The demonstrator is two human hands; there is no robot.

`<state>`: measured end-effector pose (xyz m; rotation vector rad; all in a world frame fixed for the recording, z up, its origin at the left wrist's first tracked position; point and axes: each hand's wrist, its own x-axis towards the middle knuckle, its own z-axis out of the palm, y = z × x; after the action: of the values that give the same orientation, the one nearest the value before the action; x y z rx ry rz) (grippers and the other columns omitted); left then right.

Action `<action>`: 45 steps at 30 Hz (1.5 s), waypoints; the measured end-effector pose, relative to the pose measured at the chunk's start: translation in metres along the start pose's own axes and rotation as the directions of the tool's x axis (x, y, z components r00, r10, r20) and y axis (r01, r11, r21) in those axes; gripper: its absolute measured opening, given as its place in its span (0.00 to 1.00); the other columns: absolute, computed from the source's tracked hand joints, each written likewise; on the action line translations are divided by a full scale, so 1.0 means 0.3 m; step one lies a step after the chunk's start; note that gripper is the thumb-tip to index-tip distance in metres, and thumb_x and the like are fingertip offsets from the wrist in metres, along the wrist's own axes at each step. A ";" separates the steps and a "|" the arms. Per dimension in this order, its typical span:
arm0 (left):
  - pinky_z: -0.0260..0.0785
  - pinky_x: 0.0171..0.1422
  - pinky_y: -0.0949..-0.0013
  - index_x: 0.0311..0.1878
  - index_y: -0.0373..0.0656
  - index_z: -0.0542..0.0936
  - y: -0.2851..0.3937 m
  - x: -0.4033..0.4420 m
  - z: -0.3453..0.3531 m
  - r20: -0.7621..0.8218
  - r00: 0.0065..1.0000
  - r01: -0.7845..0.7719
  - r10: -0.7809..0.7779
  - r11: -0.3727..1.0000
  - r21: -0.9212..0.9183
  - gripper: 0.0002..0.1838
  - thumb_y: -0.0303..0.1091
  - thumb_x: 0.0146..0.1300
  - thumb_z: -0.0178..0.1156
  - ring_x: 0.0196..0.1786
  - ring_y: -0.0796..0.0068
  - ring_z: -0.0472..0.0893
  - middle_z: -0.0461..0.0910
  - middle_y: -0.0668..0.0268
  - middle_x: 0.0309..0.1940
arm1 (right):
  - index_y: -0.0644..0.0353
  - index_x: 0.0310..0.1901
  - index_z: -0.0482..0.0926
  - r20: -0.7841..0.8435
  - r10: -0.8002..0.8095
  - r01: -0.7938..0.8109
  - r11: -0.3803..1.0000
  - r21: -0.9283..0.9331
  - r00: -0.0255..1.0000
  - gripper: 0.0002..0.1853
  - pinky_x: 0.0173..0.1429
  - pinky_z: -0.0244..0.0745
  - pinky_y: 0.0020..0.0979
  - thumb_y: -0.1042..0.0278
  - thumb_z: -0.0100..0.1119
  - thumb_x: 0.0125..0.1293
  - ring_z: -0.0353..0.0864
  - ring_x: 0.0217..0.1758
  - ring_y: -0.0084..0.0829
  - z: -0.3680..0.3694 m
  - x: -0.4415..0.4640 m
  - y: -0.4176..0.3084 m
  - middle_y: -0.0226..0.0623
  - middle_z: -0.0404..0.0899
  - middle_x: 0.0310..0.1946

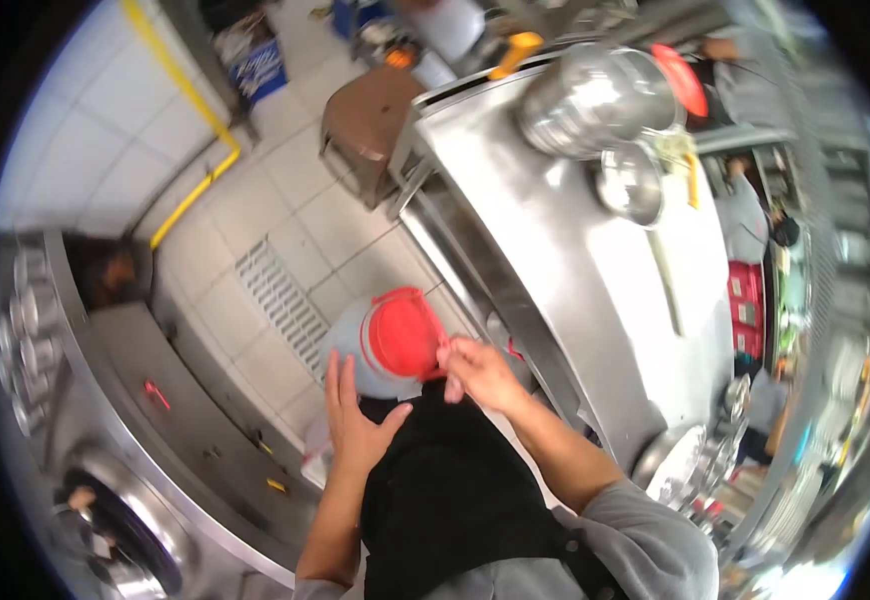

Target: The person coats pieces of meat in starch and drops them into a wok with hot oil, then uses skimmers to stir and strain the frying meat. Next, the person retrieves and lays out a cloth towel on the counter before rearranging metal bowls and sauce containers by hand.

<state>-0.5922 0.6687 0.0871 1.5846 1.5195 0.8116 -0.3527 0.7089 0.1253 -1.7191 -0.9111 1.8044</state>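
My right hand (480,373) is closed around the handle of a red plastic dipper (407,338), whose round bowl is in front of my black apron (445,490). The bowl overlaps a pale grey, rounded tub (345,345); I cannot tell whether they touch. My left hand (358,425) is beside the tub's near side, thumb and fingers spread, with nothing in it. What the dipper contains cannot be made out.
On the right stands a steel table (565,260) with a large steel pot (595,100) and a steel bowl (630,183). A brown stool (375,120) and floor drain (283,305) are ahead. A stove counter (175,400) runs along the left. Other people work beyond the table.
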 end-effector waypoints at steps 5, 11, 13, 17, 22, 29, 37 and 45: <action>0.70 0.74 0.46 0.80 0.40 0.62 0.443 0.112 -0.194 0.164 0.966 -0.172 0.199 0.971 -0.165 0.60 0.50 0.48 0.85 0.78 0.39 0.67 0.56 0.43 0.82 | 0.62 0.42 0.75 -0.094 -0.316 0.328 0.930 0.164 0.944 0.11 0.37 0.80 0.31 0.67 0.50 0.84 0.82 0.28 0.27 -0.087 -0.509 -0.277 0.28 0.72 0.22; 0.61 0.81 0.47 0.81 0.43 0.61 0.883 0.363 -0.021 0.405 0.660 -0.635 0.633 0.758 -0.149 0.62 0.51 0.45 0.84 0.82 0.40 0.60 0.54 0.44 0.83 | 0.64 0.43 0.73 -0.467 -0.359 0.541 0.766 0.347 0.808 0.11 0.36 0.81 0.35 0.65 0.49 0.83 0.80 0.23 0.31 -0.298 -0.697 -0.288 0.34 0.73 0.20; 0.57 0.83 0.46 0.81 0.45 0.61 1.044 0.406 0.101 0.470 0.541 -0.724 0.697 0.671 -0.161 0.61 0.48 0.44 0.84 0.83 0.40 0.58 0.54 0.46 0.83 | 0.63 0.42 0.72 -0.572 -0.326 0.608 0.678 0.414 0.753 0.13 0.35 0.82 0.36 0.62 0.49 0.82 0.80 0.23 0.33 -0.394 -0.667 -0.238 0.36 0.73 0.20; 0.56 0.84 0.48 0.81 0.48 0.64 1.263 0.439 0.367 0.637 0.261 -0.900 0.726 0.421 -0.111 0.60 0.47 0.43 0.83 0.85 0.43 0.55 0.55 0.48 0.84 | 0.63 0.44 0.74 -0.649 -0.294 0.691 0.501 0.521 0.702 0.12 0.36 0.83 0.35 0.61 0.50 0.80 0.82 0.25 0.34 -0.523 -0.683 -0.166 0.38 0.76 0.23; 0.57 0.84 0.47 0.81 0.50 0.66 1.432 0.487 0.508 0.823 0.044 -0.942 0.566 0.298 -0.155 0.61 0.46 0.39 0.85 0.86 0.48 0.54 0.55 0.54 0.85 | 0.61 0.45 0.79 -0.599 -0.142 0.559 0.572 0.600 0.788 0.11 0.38 0.84 0.32 0.60 0.57 0.80 0.88 0.33 0.32 -0.605 -0.646 0.019 0.34 0.81 0.28; 0.70 0.76 0.47 0.77 0.52 0.72 1.480 0.585 0.608 0.772 -0.016 -0.982 0.636 0.135 -0.131 0.59 0.55 0.36 0.83 0.78 0.47 0.66 0.64 0.53 0.78 | 0.61 0.49 0.81 -0.706 -0.106 0.648 0.509 0.566 0.700 0.14 0.41 0.84 0.29 0.57 0.56 0.82 0.89 0.39 0.29 -0.565 -0.549 -0.003 0.34 0.85 0.33; 0.71 0.72 0.46 0.73 0.46 0.75 1.388 0.641 0.562 0.629 0.114 -0.966 0.769 0.233 -0.110 0.57 0.58 0.35 0.82 0.70 0.42 0.71 0.71 0.48 0.70 | 0.63 0.53 0.81 -0.717 -0.043 0.628 0.521 0.579 0.696 0.15 0.39 0.86 0.30 0.59 0.55 0.82 0.90 0.38 0.29 -0.463 -0.487 -0.123 0.36 0.87 0.32; 0.70 0.72 0.45 0.72 0.45 0.76 1.363 0.725 0.498 0.635 -0.140 -0.922 0.760 0.133 -0.363 0.55 0.56 0.38 0.82 0.71 0.42 0.72 0.69 0.47 0.72 | 0.61 0.48 0.76 -0.991 -0.126 0.599 0.797 -0.077 0.041 0.12 0.33 0.75 0.25 0.64 0.68 0.74 0.72 0.28 0.15 -0.559 -0.552 -0.125 0.24 0.75 0.28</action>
<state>-0.2424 0.8771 0.3536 2.6595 -0.3737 0.4371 -0.1750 0.6342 0.2660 -1.6476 -0.2685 0.1245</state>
